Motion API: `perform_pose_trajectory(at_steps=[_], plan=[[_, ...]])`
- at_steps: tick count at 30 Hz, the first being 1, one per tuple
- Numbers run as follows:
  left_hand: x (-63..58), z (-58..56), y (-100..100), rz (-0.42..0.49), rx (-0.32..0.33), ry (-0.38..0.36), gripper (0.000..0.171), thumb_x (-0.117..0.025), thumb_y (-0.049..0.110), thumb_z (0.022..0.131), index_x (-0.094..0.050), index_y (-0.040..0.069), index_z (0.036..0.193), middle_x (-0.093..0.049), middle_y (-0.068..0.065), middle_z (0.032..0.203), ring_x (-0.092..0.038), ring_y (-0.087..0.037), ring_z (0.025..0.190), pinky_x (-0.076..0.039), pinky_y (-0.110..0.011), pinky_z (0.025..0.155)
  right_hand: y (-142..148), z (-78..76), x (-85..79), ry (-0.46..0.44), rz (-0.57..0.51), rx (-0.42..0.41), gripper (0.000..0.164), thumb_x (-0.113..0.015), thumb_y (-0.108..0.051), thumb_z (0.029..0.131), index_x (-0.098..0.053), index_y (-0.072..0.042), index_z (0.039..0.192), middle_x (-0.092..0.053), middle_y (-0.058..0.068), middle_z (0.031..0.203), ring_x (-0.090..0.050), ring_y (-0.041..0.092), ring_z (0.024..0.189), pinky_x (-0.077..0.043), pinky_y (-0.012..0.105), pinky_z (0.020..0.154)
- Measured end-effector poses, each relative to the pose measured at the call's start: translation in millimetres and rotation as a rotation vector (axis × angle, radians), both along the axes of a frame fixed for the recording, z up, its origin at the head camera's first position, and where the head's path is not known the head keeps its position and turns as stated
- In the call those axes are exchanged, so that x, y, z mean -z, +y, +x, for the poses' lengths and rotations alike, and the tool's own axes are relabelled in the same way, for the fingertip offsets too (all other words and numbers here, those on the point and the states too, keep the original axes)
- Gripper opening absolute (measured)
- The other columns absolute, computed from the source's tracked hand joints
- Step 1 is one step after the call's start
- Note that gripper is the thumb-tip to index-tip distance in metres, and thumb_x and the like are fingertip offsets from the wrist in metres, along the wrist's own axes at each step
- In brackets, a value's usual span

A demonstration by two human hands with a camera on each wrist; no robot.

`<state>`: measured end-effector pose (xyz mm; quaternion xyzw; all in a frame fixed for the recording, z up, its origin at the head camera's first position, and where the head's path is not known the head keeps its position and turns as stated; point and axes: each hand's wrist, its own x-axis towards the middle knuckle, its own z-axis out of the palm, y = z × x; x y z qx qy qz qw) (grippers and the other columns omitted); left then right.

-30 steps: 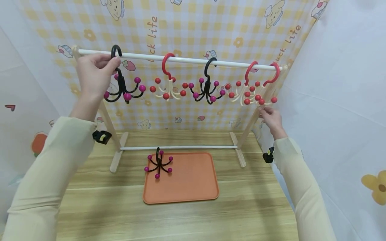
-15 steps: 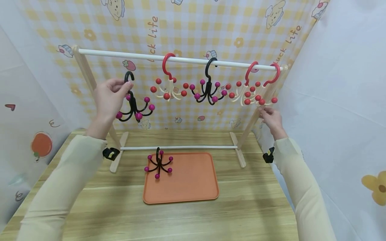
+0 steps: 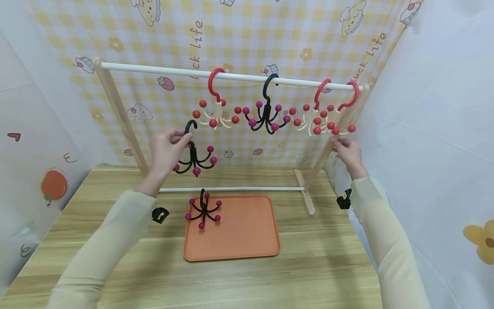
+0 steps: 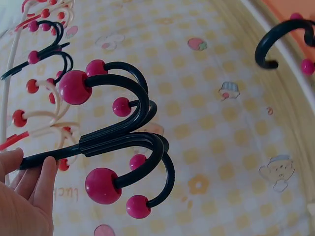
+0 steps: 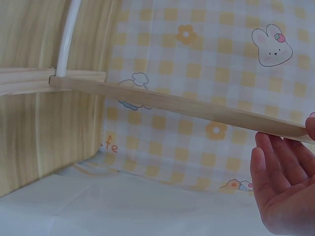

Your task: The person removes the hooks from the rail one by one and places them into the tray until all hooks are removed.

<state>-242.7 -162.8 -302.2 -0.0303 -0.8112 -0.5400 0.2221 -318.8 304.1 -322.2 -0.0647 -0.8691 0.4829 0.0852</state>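
In the head view, the tray is sitting at the lower centre of the frame, holding one thing, a second hanger, which is occupying the tray's upper left corner with its hook pointing to the top of the frame. The held hanger is hanging left of centre, above the tray and apart from it, its long axis standing nearly upright, hook up and balled arms spreading below. The left hand is pinching it just under the hook, thumb and fingers closed on the stem. Along the rail, another black hanger and three red hangers are hanging across the upper middle and right. At the right, the right hand is touching the post. In the left wrist view, the held hanger is lying across the frame, its long axis tilting slightly up to the right, the stem leading to the fingers at lower left and the arms fanning rightward. In the right wrist view, the right hand is gripping the post at the right edge, fingers bent beneath it and the thumb barely showing above.
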Motion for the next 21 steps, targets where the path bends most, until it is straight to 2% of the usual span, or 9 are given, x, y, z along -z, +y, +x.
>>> perform_pose_trajectory(at_steps=[3,7,15,21], plan=[[9.0,0.7,7.5,0.006,0.024,-0.016,0.024,-0.063,0.019,0.083,-0.062,-0.002,0.093,-0.064,-0.016,0.089,-0.063,-0.022,0.072,-0.047,-0.018,0.057,-0.1,-0.1,-0.2,0.002,0.006,-0.001,0.056,-0.044,-0.038,0.090,-0.042,0.004,0.127,-0.049,0.023,0.118,-0.052,0.028,0.100,-0.044,0.020,0.065],[20.5,2.4,17.6,0.004,0.054,-0.056,0.024,-0.063,0.021,0.082,-0.063,0.000,0.093,-0.065,-0.014,0.088,-0.063,-0.019,0.072,-0.047,-0.020,0.060,-0.6,0.3,-0.8,0.003,0.004,-0.002,0.057,-0.044,-0.039,0.090,-0.042,0.004,0.127,-0.049,0.024,0.119,-0.053,0.027,0.099,-0.043,0.019,0.064],[41.9,4.4,38.2,0.029,0.145,-0.046,0.027,-0.065,0.026,0.080,-0.064,0.000,0.088,-0.066,-0.012,0.083,-0.063,-0.023,0.075,-0.048,-0.026,0.064,-0.3,1.4,-1.9,-0.006,0.004,-0.004,0.058,-0.044,-0.040,0.090,-0.042,0.004,0.127,-0.048,0.023,0.120,-0.052,0.029,0.102,-0.045,0.023,0.068],[56.9,9.4,53.9,0.062,0.214,-0.083,0.026,-0.065,0.026,0.080,-0.063,0.001,0.085,-0.065,-0.010,0.085,-0.061,-0.021,0.079,-0.047,-0.031,0.072,-0.1,0.6,-1.0,-0.007,0.013,-0.003,0.058,-0.043,-0.041,0.090,-0.042,0.003,0.127,-0.049,0.022,0.119,-0.052,0.028,0.100,-0.043,0.017,0.061]])
